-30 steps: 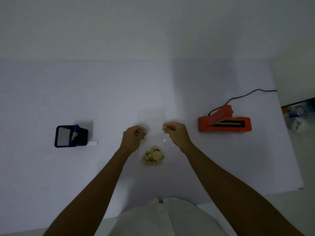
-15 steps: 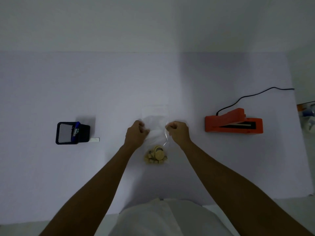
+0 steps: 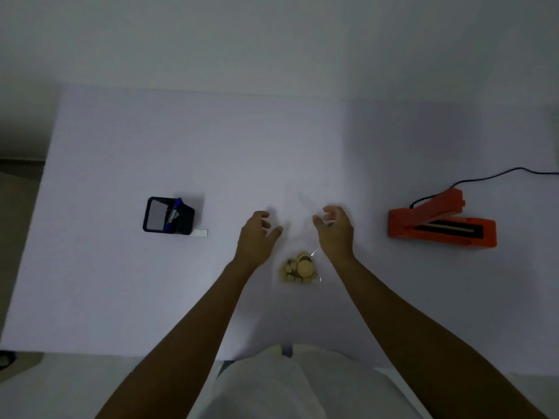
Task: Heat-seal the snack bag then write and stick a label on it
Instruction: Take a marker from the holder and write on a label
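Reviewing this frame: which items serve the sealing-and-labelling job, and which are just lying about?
Job: snack bag, heat sealer, blue pen, white label strip.
Lying about: black pen holder, which only stores the pen; dark object at the left edge, too small to identify.

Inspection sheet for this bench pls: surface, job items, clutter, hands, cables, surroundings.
Surface: pale table, plain.
Job's things: clear snack bag lies on the table between the hands, snacks at its near end; orange heat sealer at right, arm raised; white label beside black pen holder with blue pen.
Clutter: nothing seen.
Hands: left hand and right hand open, fingers loosely curled by the bag's top; contact unclear.
Cables: black cable runs from the sealer off the right edge.
Surroundings: bare wall; floor at left.
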